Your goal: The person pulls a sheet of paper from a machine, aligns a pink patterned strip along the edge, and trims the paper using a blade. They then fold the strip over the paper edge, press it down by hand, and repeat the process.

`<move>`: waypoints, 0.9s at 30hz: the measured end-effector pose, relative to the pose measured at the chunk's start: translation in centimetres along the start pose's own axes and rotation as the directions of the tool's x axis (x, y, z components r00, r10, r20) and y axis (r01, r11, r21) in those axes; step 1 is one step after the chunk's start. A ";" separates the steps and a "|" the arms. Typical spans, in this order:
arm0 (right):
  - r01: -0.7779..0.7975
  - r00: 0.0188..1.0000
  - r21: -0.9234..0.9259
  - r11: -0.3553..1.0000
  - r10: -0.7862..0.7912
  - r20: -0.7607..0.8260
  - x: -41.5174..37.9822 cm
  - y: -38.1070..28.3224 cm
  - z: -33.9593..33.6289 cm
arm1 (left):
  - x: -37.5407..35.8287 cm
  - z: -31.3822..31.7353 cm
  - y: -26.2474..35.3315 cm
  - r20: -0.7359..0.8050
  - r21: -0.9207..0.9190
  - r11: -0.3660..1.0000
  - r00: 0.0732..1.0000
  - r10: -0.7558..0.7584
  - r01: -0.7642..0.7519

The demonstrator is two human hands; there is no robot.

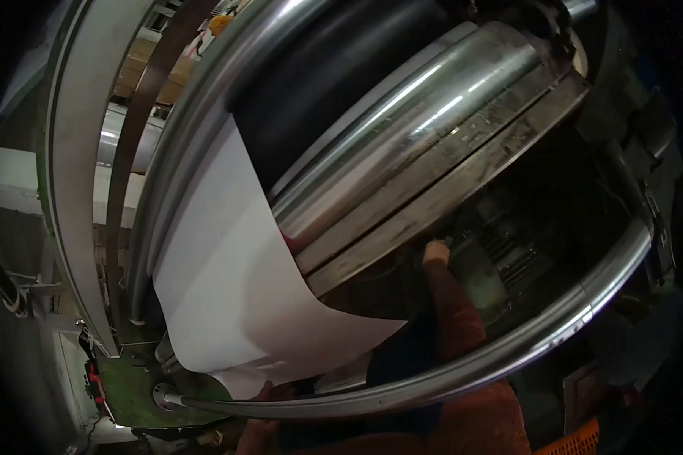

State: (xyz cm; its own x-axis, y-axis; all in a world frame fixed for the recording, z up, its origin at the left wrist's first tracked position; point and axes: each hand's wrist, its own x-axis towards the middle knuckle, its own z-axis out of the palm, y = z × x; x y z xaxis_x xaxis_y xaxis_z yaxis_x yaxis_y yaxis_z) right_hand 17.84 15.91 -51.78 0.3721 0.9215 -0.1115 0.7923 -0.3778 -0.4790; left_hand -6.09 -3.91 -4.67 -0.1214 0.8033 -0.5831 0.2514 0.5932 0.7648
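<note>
Nearest to us, a curved steel guard bar [463, 371] sweeps across the lower view, and our orange sleeve [463, 318] passes over it into the machine. We reach our right hand [435, 251] up to the lower edge of the grimy metal bar [463, 178] that runs beside the polished steel roller [417, 114]; the fingertips touch the dark gap there, but we cannot tell whether they are clenched or slack. Our left hand [269, 394] sits low, just beneath the bottom edge of the white sheet [235, 296], touching it; most of that hand is hidden, so its grip is unclear too. We see the sheet hang from the big black cylinder [334, 68], curling down left of the roller. Green machine framing [129, 387] lies at lower left.
</note>
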 end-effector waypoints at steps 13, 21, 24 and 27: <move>0.529 0.843 0.202 0.824 -0.485 -0.231 10.8 -31.3 -2.1 | 1.2 -5.6 -7.6 -0.594 -0.400 0.891 0.801 -0.073 -0.216; 0.557 0.830 0.232 0.797 -0.525 -0.188 7.1 -32.5 2.8 | 3.5 -10.0 -13.8 -0.592 -0.321 0.907 0.806 0.032 -0.272; 0.533 0.846 0.218 0.817 -0.514 -0.143 5.0 -29.2 4.8 | 5.8 -10.2 -14.3 -0.551 -0.304 0.920 0.833 0.043 -0.249; 0.504 0.863 0.203 0.839 -0.495 -0.097 2.7 -25.5 6.4 | 5.9 -11.8 -16.4 -0.506 -0.283 0.933 0.861 0.053 -0.224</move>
State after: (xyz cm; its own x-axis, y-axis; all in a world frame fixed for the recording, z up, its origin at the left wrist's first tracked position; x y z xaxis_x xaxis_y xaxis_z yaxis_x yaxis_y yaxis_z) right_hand -4.42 28.58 -45.42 -0.0246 0.9740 0.2251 0.7548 0.1658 -0.6347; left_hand -22.29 -8.22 -17.41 -0.5775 0.7498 -0.3230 -0.0103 0.3889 0.9212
